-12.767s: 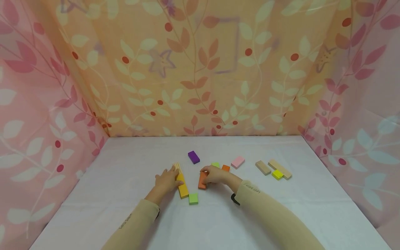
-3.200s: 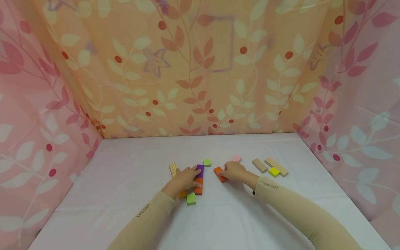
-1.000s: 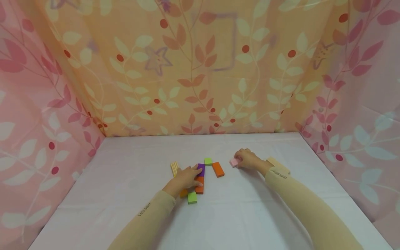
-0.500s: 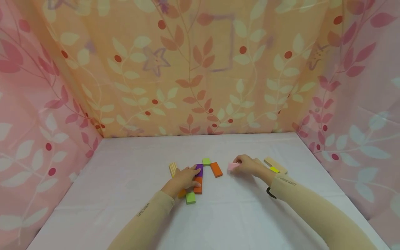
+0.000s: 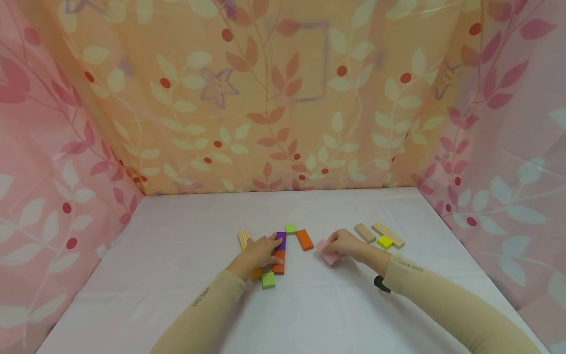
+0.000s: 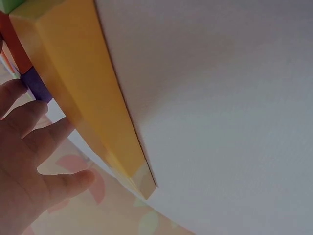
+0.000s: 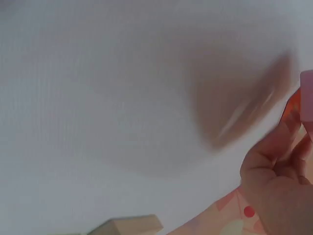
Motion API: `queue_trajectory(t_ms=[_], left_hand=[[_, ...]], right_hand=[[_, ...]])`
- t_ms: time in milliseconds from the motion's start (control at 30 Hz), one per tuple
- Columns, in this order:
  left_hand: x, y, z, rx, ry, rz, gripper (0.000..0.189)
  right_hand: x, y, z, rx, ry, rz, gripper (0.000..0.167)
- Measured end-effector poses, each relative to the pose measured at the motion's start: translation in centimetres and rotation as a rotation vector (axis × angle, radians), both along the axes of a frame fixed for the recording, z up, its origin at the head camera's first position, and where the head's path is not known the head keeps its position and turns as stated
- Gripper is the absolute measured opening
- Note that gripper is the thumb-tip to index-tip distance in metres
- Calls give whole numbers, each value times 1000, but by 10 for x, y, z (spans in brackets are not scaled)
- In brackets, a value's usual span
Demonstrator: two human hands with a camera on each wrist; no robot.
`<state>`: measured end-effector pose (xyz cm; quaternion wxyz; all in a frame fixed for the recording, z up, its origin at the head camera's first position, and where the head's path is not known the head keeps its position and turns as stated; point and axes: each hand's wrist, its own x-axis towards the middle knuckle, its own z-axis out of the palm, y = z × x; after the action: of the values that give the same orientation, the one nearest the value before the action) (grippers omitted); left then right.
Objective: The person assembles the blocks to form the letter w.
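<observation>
My right hand (image 5: 347,244) pinches a pink block (image 5: 327,253) between thumb and fingers, held tilted right of the other blocks. In the right wrist view the pink block (image 7: 307,95) shows at the edge, above a blurred shadow. My left hand (image 5: 256,254) lies with fingers spread, its fingertips on a purple block (image 5: 281,237) and the thumb at the dark orange block (image 5: 279,269) joined end to end with it. Under that hand runs a yellow-orange block (image 5: 255,274), partly hidden, with a ribbed cream piece (image 5: 243,238) at its far end.
A light green block (image 5: 268,280) lies nearest me; another green block (image 5: 290,229) touches the corner of a bright orange block (image 5: 304,240). At right are a short beige block (image 5: 364,233), a long beige block (image 5: 398,240) and a yellow block (image 5: 384,242). Patterned cloth surrounds the table.
Purple now lines up with the dark orange block, and my left hand has shifted right onto them. My right hand let go of the bright orange block, took the pink one and brought it nearer me.
</observation>
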<state>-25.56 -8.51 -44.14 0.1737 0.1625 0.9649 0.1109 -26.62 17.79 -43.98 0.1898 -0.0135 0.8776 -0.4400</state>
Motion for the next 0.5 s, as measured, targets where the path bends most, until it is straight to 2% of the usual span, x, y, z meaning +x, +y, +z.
queue_trajectory(t_ms=[267,400,500], left_hand=[[-1,0,0,-5,0,-3,70],[-1,0,0,-7,-4,-4,70],[-2,1,0,-13,-1,-4,70]], right_hand=[[13,-16,-8,55,-32,-43,24],[17,-22,-12,110,34,-10,23],[18,-22,-12,148,152,100,24]])
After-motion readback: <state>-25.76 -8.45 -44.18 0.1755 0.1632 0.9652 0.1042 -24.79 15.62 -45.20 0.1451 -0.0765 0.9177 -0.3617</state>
